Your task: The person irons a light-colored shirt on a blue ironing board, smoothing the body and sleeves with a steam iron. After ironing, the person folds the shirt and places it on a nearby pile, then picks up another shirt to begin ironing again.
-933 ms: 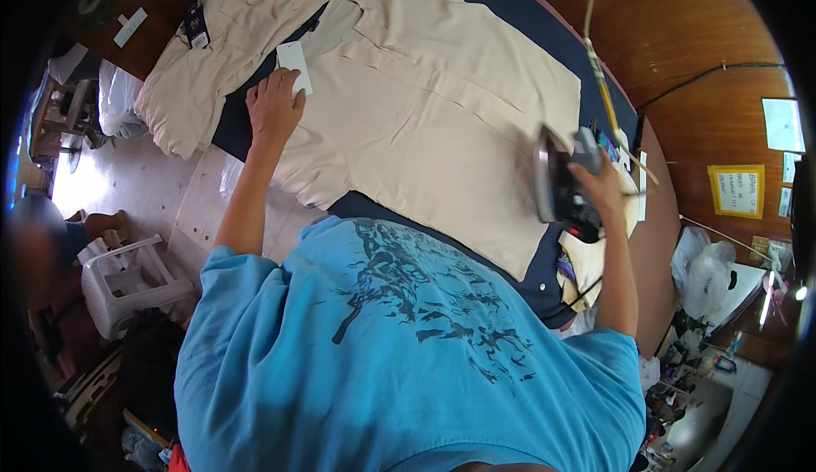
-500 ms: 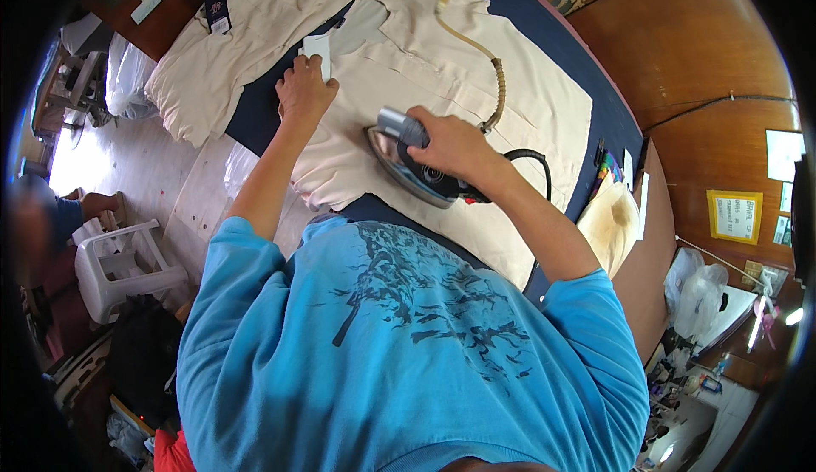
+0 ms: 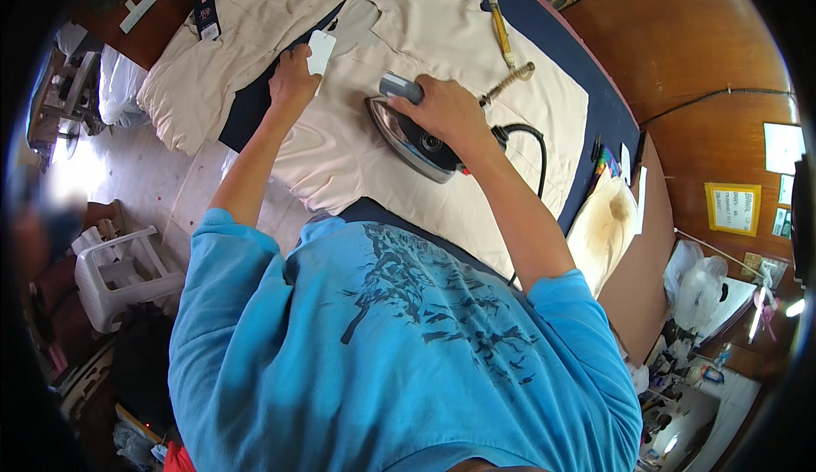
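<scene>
One hand, the right hand [image 3: 450,113], wraps round the handle of a black and silver steam iron [image 3: 432,143]. Its fingers curl close together, with their tips hidden. The iron is near the middle of a cream shirt [image 3: 399,13]; I can't tell if it sits flat or floats a bit. With 12 o'clock at the top, its nose points to about 10 and its heel to about 4, so its long side runs on that slant. Holding it from up top likely saves skin from the hot bottom. A black cord [image 3: 543,153] bends out at 3 o'clock, and a tan hose [image 3: 500,30] hangs from 1 o'clock, maybe to be out of the way.

At 10 o'clock from the iron, the left hand [image 3: 293,79] has its fingers together; they and the thumb seem to pinch the edge of a white card [image 3: 321,51]. The shirt is spread on a navy board cover [image 3: 246,117], likely so it lies smooth.
</scene>
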The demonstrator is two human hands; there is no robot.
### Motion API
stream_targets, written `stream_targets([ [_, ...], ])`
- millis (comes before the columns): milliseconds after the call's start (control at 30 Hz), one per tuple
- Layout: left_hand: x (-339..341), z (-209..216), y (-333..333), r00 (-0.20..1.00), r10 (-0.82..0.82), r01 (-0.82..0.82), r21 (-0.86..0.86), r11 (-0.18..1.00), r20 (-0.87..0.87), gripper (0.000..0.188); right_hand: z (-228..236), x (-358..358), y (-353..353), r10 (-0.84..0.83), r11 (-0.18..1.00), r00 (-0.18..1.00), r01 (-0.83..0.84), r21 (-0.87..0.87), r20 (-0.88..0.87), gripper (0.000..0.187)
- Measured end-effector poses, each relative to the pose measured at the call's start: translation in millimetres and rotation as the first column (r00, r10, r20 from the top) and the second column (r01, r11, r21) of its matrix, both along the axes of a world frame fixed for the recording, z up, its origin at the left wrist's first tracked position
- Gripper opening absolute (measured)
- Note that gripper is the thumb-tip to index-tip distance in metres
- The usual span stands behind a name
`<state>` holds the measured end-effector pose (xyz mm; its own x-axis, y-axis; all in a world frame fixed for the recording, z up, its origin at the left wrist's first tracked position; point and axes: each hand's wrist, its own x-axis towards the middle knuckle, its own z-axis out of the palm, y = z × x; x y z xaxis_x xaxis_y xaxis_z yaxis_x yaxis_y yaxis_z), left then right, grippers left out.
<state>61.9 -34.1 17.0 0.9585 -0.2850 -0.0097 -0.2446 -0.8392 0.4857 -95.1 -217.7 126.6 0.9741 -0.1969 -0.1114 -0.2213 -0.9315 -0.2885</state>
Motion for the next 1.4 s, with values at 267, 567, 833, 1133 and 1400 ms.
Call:
stream_targets([
  [267, 59, 4, 22, 0.811, -0.161, 0.138, 0.084, 0.987, 0.562, 0.036, 5, 18, 33, 0.213, 0.977, 0.976, -0.212, 0.041, -0.044, 0.046],
  [567, -2, -8, 19, 0.975, 0.198, -0.202, 0.038, 0.979, 0.097, 0.027, -7, 64, 32, 0.068, 0.996, 0.992, -0.074, 0.055, 0.107, 0.055],
  [833, -13, -8, 55, 0.961, 0.237, -0.244, 0.030, 0.969, 0.144, 0.032, -13, 83, 60, 0.144, 0.984, 0.984, -0.154, 0.091, 0.108, 0.055],
  [1133, -72, -22, 101, 0.930, 0.281, -0.308, -0.086, 0.947, -0.236, 0.024, -22, 121, 93, 0.348, 0.937, 0.930, -0.350, -0.003, 0.118, 0.065],
  [1400, -69, -27, 102, 0.925, 0.289, -0.307, -0.037, 0.951, -0.248, 0.026, -24, 101, 101, 0.405, 0.914, 0.913, -0.404, -0.024, 0.058, 0.055],
])
